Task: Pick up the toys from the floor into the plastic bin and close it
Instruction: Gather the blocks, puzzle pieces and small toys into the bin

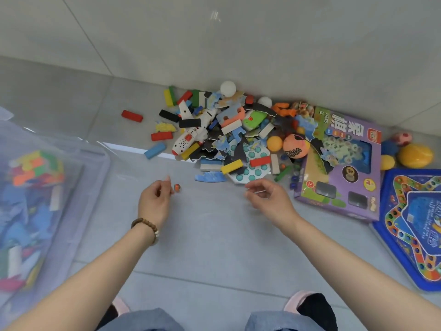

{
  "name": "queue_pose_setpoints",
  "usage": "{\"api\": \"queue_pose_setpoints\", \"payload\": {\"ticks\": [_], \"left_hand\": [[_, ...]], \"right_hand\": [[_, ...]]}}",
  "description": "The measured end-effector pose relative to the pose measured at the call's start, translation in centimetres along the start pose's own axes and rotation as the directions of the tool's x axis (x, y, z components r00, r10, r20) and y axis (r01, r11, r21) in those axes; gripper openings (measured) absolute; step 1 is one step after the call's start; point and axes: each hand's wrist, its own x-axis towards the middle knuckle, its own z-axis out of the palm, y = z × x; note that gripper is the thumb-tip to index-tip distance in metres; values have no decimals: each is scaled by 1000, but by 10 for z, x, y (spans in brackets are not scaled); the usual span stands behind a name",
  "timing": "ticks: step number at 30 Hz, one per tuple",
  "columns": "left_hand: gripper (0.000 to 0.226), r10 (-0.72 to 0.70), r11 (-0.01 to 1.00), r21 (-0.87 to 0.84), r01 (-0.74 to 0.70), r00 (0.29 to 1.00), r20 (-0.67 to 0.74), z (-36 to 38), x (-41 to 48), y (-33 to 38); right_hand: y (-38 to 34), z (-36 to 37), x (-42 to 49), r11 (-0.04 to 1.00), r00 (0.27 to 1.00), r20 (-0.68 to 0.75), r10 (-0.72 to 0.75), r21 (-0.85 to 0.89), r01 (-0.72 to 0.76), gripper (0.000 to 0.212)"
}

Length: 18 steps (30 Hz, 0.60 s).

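Observation:
A heap of toys (229,130) lies on the floor against the wall: coloured wooden blocks, puzzle pieces, a white toy plane (191,134), balls and marbles. The translucent plastic bin (78,187) stands at the left with blocks and puzzle pieces inside. My left hand (155,201) hovers over the floor with loosely curled fingers. A small orange marble (176,187) sits just beyond its fingertips, and the thumb is apart from it. My right hand (267,197) hangs near the front edge of the heap, fingers relaxed and holding nothing.
A purple game box (343,177) and a blue star-shaped game board (415,225) lie at the right, with a yellow ball (416,156) and smaller balls behind them. A red block (132,115) lies apart at the left. My feet are at the bottom edge.

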Motion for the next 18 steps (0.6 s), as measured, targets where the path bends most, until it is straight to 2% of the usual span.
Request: {"api": "queue_pose_setpoints", "payload": {"ticks": [2,5,7,10,13,14,15,16,18], "left_hand": [[43,63,984,168,-53,997,-50,-17,7,-7],[43,79,892,442,-92,996,47,-16,14,-13],[40,117,813,558,-167,985,125,-6,20,-13],[32,156,617,728,-299,953,259,5,29,-6],[33,172,386,826,-411,911,374,5,35,1],[30,161,381,822,-423,906,392,4,36,2],[26,149,449,793,-412,909,388,4,35,3],[23,138,579,724,-374,921,366,5,34,3],[27,80,876,431,-218,945,316,9,29,6]], "right_hand": [[-1,16,4,1000,999,43,9,-14,-8,12],[-6,32,7,997,997,72,-9,-76,14,13],[-12,35,10,977,995,34,-95,-190,99,21],[-25,32,18,911,965,-39,-259,-341,231,34],[-34,28,31,850,940,-34,-339,-439,291,42],[-36,27,36,834,939,-23,-342,-468,292,42],[-36,26,40,821,941,-11,-338,-494,288,40],[-36,26,43,809,943,-1,-334,-513,286,35],[-34,25,47,789,942,13,-336,-542,289,24]]}}
